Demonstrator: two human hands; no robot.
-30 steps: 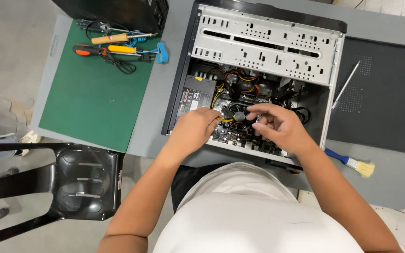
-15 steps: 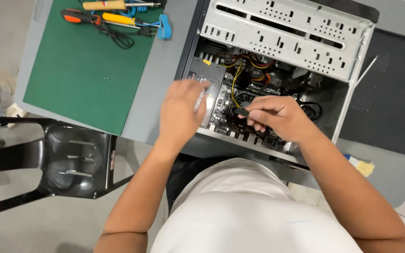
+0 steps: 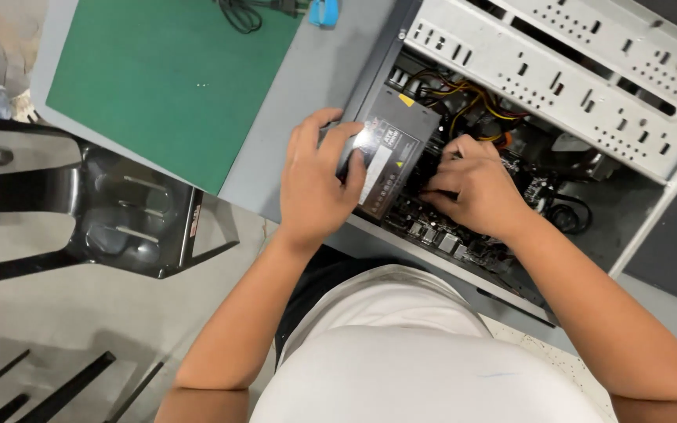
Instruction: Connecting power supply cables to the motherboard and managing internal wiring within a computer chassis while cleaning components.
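The open computer case lies on its side on the grey surface, filling the frame from about 12 to 4 o'clock, and the dark grey power supply box sits inside at the case's near-left corner, roughly 11 o'clock from the person's chest. The left hand is closed on that box, palm against its outer end and the case edge, fingers curled over the top beside the pale label. The right hand is at about 3 o'clock from the box, knuckles up, fingers tucked down toward the circuit board; whether this grip pinches a plug or wire cannot be told, since the fingertips are hidden. A bundle of yellow, red and black wires runs from the box's far side toward 1 o'clock. To handle the box well, it seems wise to hold it level with the left hand, keep its weight off the board, and let the right hand steady any cable near its connector instead of tugging the wires. The perforated metal drive cage at 1 o'clock leaves little room, so a slow, straight movement looks safest. A green mat lies at 10 o'clock.
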